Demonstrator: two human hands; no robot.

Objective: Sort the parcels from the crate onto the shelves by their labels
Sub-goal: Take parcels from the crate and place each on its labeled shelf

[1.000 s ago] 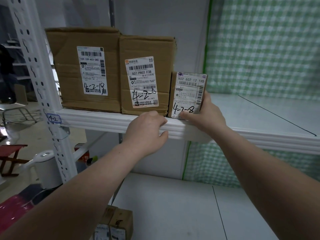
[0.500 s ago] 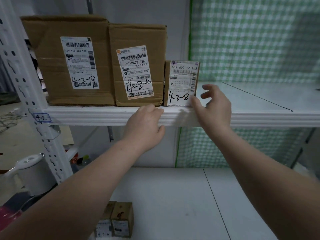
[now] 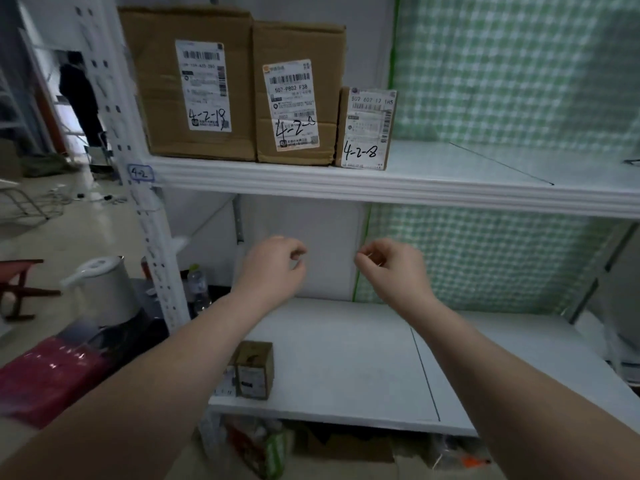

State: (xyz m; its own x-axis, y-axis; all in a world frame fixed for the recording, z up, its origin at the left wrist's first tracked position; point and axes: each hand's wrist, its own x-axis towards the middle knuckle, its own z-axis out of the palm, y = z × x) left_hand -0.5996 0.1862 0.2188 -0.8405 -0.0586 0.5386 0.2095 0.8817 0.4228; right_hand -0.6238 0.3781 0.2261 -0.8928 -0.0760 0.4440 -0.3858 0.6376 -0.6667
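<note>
Brown cardboard parcels (image 3: 298, 95) with white labels (image 3: 366, 128) stand on a white shelf (image 3: 450, 183) before green-and-white checked cloth (image 3: 502, 74).

Our left hand (image 3: 273, 266): raised mid-frame, its back toward us, fingers loosely curled, thumb and forefinger tips close together, holding nothing.
Our right hand (image 3: 394, 271): level with the left and near it, a gap between the two, fingers likewise loosely curled toward the thumb, holding nothing.
Our left forearm (image 3: 156, 375): bare, reaching up from the lower left corner.
Our right forearm (image 3: 512, 382): bare, reaching up from the lower right corner.
Both wrists roughly straight; the arms converge toward the hands.
</note>
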